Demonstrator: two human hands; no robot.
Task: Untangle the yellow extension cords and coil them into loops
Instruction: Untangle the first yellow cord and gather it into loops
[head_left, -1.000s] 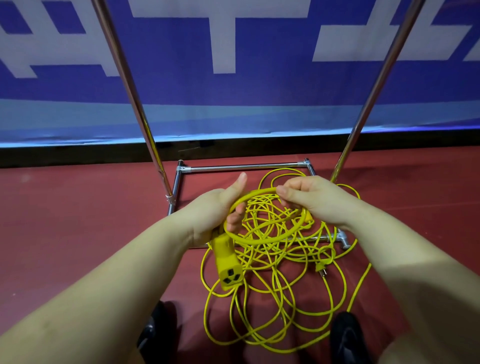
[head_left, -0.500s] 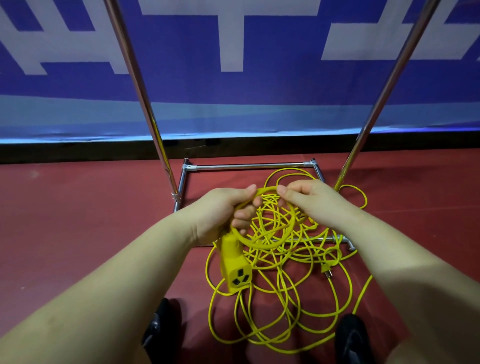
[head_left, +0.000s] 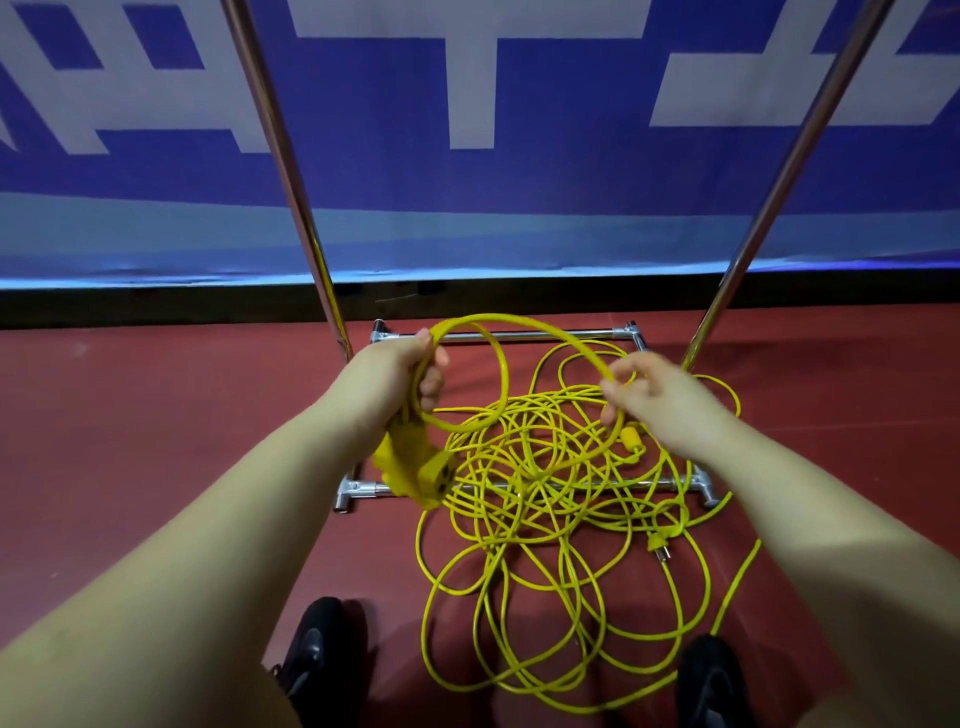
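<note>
The left hand (head_left: 402, 371) is clenched around a thick yellow cord (head_left: 524, 325), gripping it where a finished loop closes on itself. That loop hangs in the air just right of the fist, and the cord's yellow socket block (head_left: 415, 467) dangles below the wrist with its outlet face turned toward the camera. From the fist the same cord arches up and across to the right hand (head_left: 660, 400), which pinches it between thumb and curled fingers; the hand is a little blurred. Below that grip the cord runs down past a small yellow cylindrical piece (head_left: 631, 438) and into the pile.

The rest of the yellow extension cords (head_left: 545, 519) lie in a loose tangle on the red floor (head_left: 156, 441), directly beneath and between the two hands, with many thin loops crossing one another. The tangle spreads over the chrome base frame (head_left: 498, 335) of a metal rack and spills toward the person's two black shoes (head_left: 311, 654). A yellow plug (head_left: 657, 545) with metal prongs lies on the floor at the right edge of the tangle, below the right forearm.

Two chrome uprights (head_left: 280, 156) rise from the base, one on each side. Behind them hangs a blue banner (head_left: 519, 197) with large white shapes.
</note>
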